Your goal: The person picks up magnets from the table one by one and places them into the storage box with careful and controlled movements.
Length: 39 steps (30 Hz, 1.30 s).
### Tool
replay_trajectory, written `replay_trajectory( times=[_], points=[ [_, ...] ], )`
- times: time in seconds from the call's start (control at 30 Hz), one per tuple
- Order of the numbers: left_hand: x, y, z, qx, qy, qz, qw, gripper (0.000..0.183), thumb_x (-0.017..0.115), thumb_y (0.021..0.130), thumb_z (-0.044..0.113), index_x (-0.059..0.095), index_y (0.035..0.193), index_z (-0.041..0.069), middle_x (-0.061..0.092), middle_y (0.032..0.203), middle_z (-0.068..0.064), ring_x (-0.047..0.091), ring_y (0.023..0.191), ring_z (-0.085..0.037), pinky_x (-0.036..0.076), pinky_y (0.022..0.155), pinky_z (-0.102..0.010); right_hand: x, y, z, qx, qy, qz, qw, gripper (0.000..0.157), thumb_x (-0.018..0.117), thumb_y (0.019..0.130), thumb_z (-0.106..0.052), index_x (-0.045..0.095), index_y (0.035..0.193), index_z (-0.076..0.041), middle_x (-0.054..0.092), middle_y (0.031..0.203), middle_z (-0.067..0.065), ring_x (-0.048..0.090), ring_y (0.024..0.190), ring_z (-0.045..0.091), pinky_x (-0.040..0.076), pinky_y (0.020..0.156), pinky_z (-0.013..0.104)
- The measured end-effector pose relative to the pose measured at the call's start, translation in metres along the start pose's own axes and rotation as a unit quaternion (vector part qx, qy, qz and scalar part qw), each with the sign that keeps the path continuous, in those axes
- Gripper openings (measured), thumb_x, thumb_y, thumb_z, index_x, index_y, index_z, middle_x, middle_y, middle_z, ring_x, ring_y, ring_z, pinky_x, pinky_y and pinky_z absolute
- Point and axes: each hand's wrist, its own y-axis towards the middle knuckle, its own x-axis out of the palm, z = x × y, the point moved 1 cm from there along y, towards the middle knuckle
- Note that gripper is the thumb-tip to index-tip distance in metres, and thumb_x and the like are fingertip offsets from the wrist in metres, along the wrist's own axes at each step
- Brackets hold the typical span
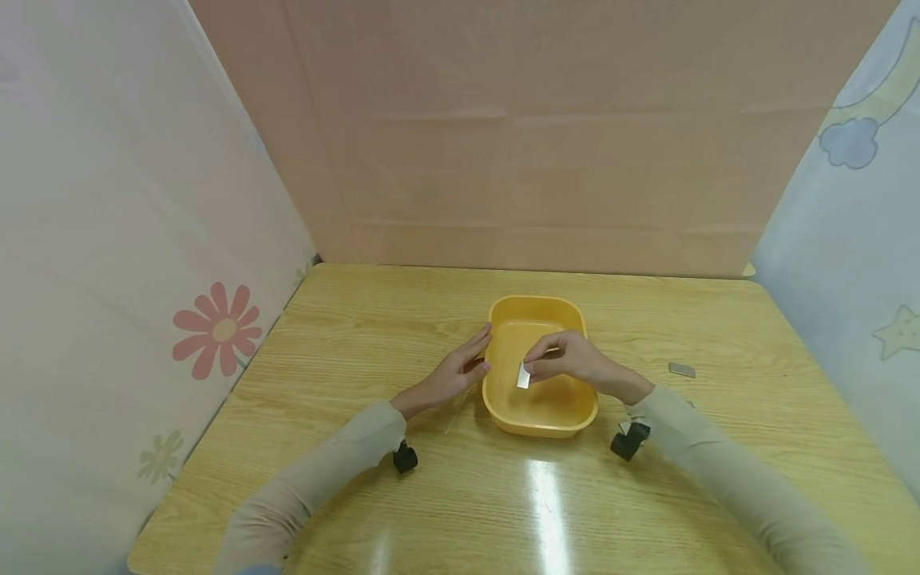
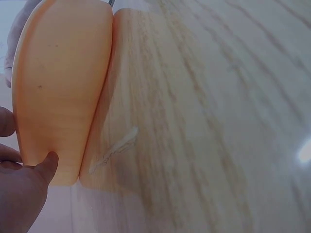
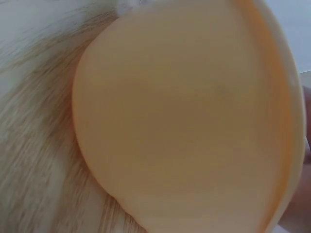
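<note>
A yellow-orange plastic tub (image 1: 542, 430) stands on the wooden table. My left hand (image 1: 449, 378) rests against its left side, fingers fairly straight at the rim. In the left wrist view, the left thumb (image 2: 48, 164) touches the outer wall of the tub (image 2: 65, 82). Over the tub's inside, my right hand (image 1: 575, 361) pinches a small flat rectangular piece (image 1: 524, 375), pale and shiny, between thumb and fingers. The right wrist view is mostly filled by the tub's wall (image 3: 180, 111); the pinched piece is hidden there.
A similar grey flat piece (image 1: 682, 370) lies on the table (image 1: 374, 319) to the right of the tub. More pieces show partly by the right wrist, largely covered by the sleeve (image 1: 690, 435) and wrist camera (image 1: 630, 441). Fabric walls border the table.
</note>
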Motion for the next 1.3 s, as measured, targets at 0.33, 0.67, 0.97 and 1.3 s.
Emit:
replay_trajectory(
  times=[0.33,0.67,0.97,1.3],
  points=[
    [0.001,0.001,0.000,-0.007,-0.003,0.008,0.9999,0.055,0.044,0.103,-0.004,0.016,0.149,-0.015,0.003,0.162,-0.024,0.008,0.148,-0.035,0.029,0.114,-0.040,0.008,0.005,0.001,0.000,0.002,-0.015,1.000,0.019,0.066,0.093,0.003,0.063,0.104,0.019,0.067,0.102,0.022,0.071,0.089,0.030,0.055,0.085,0.054],
    [0.000,0.000,0.000,-0.011,0.004,0.004,0.9999,0.055,0.044,0.104,-0.003,0.016,0.149,-0.015,0.002,0.161,-0.025,0.007,0.148,-0.034,0.029,0.114,-0.041,0.016,0.008,0.004,-0.002,0.004,-0.026,1.000,0.018,0.065,0.092,0.005,0.063,0.101,0.020,0.068,0.100,0.018,0.070,0.087,0.026,0.057,0.083,0.048],
    [0.000,-0.001,0.000,-0.006,0.005,0.003,1.0000,0.055,0.043,0.104,-0.003,0.015,0.149,-0.015,0.001,0.161,-0.027,0.005,0.148,-0.035,0.029,0.114,-0.042,0.018,0.009,0.008,0.002,-0.010,-0.035,0.999,0.015,0.065,0.092,0.005,0.064,0.100,0.018,0.068,0.101,0.016,0.070,0.089,0.027,0.058,0.083,0.047],
    [0.001,0.004,-0.019,-0.006,0.011,0.008,0.9999,0.056,0.043,0.104,-0.001,0.014,0.150,-0.015,0.000,0.162,-0.023,0.005,0.149,-0.033,0.028,0.115,-0.042,0.020,0.012,0.012,0.012,-0.018,-0.035,0.999,0.017,0.067,0.090,0.005,0.064,0.100,0.019,0.069,0.099,0.017,0.071,0.086,0.029,0.059,0.082,0.042]
  ],
)
